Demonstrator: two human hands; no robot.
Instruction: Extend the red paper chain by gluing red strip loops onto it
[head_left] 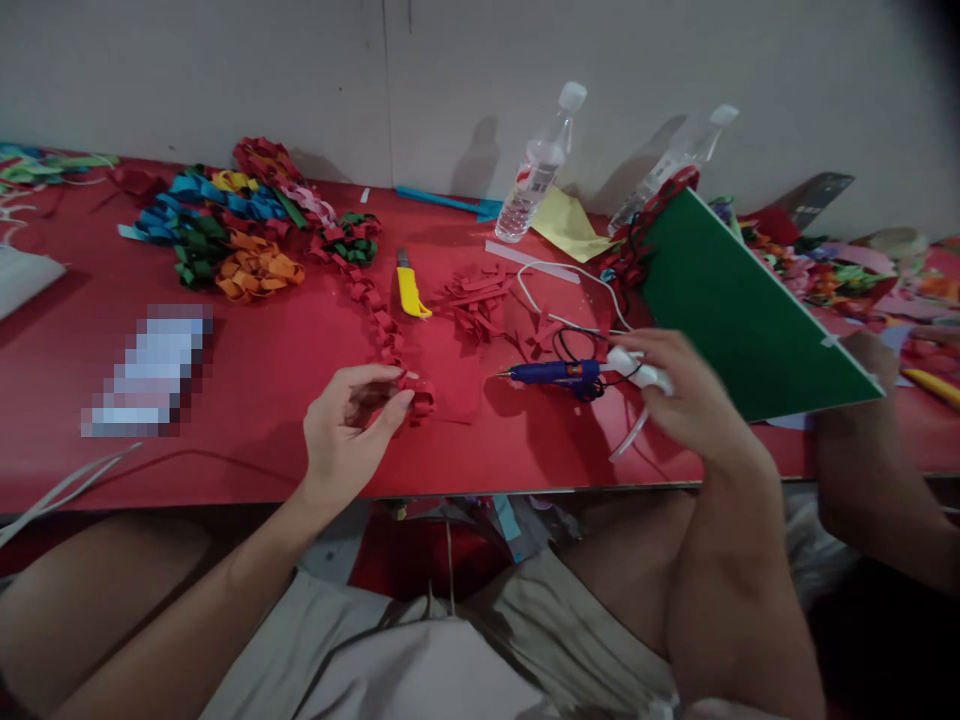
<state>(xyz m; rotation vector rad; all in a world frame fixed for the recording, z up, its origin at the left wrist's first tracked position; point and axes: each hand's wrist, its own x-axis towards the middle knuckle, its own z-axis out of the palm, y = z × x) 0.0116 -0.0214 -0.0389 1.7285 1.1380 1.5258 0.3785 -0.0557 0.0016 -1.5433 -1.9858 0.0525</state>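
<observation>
A red paper chain (382, 325) runs down the table to my left hand (351, 415), whose thumb and fingers pinch its lowest loop. Off to the right lies a blue hot glue gun (551, 373), its metal nozzle pointing left. My right hand (686, 390) is closed around a white connector-like piece (641, 370) just behind the gun. A thin black cord loops by the gun, and a clear stick (628, 435) shows below my right fingers. Cut red paper strips (476, 300) lie in a heap between the hands, farther back.
Nearby are a yellow box cutter (410, 290), coloured paper chains (259, 265), a blurred-out phone (150, 375) and two plastic bottles, the nearer one (532, 175) upright. A green board (739, 310) leans at the right, by another person's arm (855, 430). A white cord (525, 285) curves behind the gun.
</observation>
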